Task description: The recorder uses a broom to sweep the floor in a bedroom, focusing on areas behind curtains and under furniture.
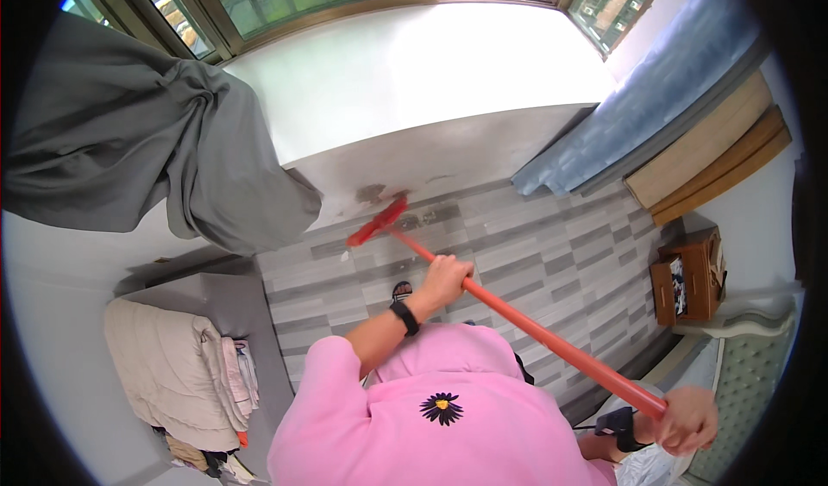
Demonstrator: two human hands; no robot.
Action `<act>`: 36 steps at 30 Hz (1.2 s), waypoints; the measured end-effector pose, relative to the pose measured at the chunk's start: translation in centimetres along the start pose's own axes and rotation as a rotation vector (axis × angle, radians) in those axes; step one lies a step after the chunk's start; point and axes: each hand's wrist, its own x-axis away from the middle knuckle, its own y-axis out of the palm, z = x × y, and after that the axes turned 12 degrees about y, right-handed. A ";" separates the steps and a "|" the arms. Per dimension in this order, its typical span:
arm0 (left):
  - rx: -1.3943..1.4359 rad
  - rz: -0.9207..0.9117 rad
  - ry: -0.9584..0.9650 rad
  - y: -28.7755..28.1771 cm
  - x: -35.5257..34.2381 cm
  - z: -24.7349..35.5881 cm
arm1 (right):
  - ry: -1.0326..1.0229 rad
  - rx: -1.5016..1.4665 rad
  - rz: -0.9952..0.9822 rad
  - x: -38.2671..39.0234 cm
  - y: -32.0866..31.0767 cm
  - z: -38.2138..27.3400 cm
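Observation:
A broom with a red head [375, 222] and a long red-orange handle [543, 335] reaches across the grey plank floor toward the foot of the white wall under the window. My left hand [444, 277] is closed around the handle fairly low, nearer the head. At the lower right, my right hand [686, 419] grips the handle's upper end. Dark patches [371, 193] mark the wall base just beyond the broom head, and small pale bits lie on the floor beside it. Below my left hand, a sandaled foot [402, 291] shows.
Grey curtains [138, 132] hang left, blue curtains [638, 89] right. A bed or couch [220, 288] with a folded quilt [164, 365] and clothes stands lower left. At right are leaning boards [707, 150], a wooden cabinet [699, 270] with an open drawer and a tufted headboard [746, 382].

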 end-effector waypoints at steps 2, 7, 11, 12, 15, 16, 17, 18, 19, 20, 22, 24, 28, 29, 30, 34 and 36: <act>0.024 -0.033 -0.024 -2.3 1.0 2.0 | -0.304 0.366 0.559 -3.5 0.9 0.0; 0.002 0.020 -0.096 -5.8 2.9 4.0 | -0.517 0.188 0.699 -4.6 2.3 -0.3; -0.070 0.086 -0.039 -5.8 -1.0 2.1 | -0.625 0.180 0.928 -4.4 2.3 0.8; -0.072 0.094 -0.042 -5.2 -1.3 1.5 | -0.621 0.177 0.921 -4.0 2.3 1.3; -0.014 0.068 -0.021 -3.0 -2.0 0.1 | -0.447 0.425 1.088 -3.4 1.6 1.8; -0.028 0.068 -0.037 -2.4 -1.8 0.0 | -0.440 0.410 1.088 -2.9 1.5 2.0; -0.049 0.067 -0.053 -1.8 -1.5 -0.1 | -0.420 0.372 1.054 -2.2 1.4 2.4; -0.056 0.069 -0.068 -0.7 -1.1 -0.6 | -0.437 0.375 1.131 -2.0 1.8 3.2; -0.059 0.060 -0.083 0.6 -0.7 -1.2 | -0.455 0.377 1.209 -2.1 2.0 4.1; -0.059 0.059 -0.093 1.2 -0.8 -1.3 | -0.453 0.370 1.197 -2.4 1.6 4.1; -0.019 0.079 -0.107 2.4 0.5 -0.6 | -0.257 0.410 0.964 -2.5 0.6 3.6; 0.015 0.096 -0.125 2.8 2.5 0.2 | -0.268 0.361 0.909 -1.7 0.4 3.2; -0.008 0.093 -0.248 2.5 8.5 0.8 | -0.181 0.219 0.942 -2.3 0.8 5.3; 0.003 0.049 -0.300 1.8 10.4 0.7 | -0.127 0.248 0.828 -3.3 -0.3 6.4; 0.014 0.005 -0.351 1.3 12.1 0.7 | -0.074 0.278 0.714 -4.3 -0.7 8.0; 0.100 0.054 -0.373 -1.5 15.9 2.1 | 0.480 0.719 0.991 -6.7 0.8 15.2; 0.081 0.095 -0.361 -3.3 16.8 1.4 | 0.555 0.421 1.175 -10.2 0.4 18.6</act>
